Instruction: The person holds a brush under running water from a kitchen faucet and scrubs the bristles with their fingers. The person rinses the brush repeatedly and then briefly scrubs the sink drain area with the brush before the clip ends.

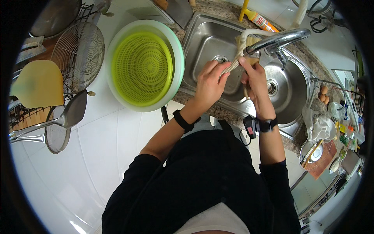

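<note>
A pale ribbed hose drapes down over the double stainless steel sink. My left hand grips its lower end above the left basin. In my right hand is a brush with pale straw-like bristles pointing away from me; its handle runs down through the fingers and is partly hidden. My right thumb lies close to the hose, and I cannot tell whether it touches. The chrome faucet arches just above the brush and hides part of it. The round right basin lies beside my right hand.
A green strainer basket sits inside a pale plastic basin left of the sink. Behind the sink lies a yellow-orange bottle. Several eggs rest at right. A metal spatula and a wire skimmer hang at far left.
</note>
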The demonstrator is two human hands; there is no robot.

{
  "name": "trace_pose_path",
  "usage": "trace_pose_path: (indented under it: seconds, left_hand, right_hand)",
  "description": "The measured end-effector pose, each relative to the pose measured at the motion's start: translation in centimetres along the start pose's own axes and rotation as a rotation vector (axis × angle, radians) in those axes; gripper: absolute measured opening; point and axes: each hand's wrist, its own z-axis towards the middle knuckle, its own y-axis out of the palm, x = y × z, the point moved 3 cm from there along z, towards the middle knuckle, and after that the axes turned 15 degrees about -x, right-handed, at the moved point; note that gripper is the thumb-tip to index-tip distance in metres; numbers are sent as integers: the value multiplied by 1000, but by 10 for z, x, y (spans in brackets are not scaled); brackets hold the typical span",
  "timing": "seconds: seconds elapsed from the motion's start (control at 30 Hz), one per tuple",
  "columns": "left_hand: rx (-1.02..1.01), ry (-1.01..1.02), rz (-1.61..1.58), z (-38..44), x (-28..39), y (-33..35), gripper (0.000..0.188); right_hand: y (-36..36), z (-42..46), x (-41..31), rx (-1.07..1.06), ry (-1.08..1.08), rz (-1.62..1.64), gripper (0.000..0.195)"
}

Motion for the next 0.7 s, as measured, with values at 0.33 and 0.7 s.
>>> trace_pose_path:
  seconds: [0.33, 0.7]
  left_hand:
    - [-437, -652, -1672, -8, -21, 3, 52]
    - [-374, -579, -1643, 1, -15, 15, 38]
  right_hand:
    - [20, 28, 2, -442, -60, 406, 22]
    - [12, 28, -2, -550, -20, 335, 26]
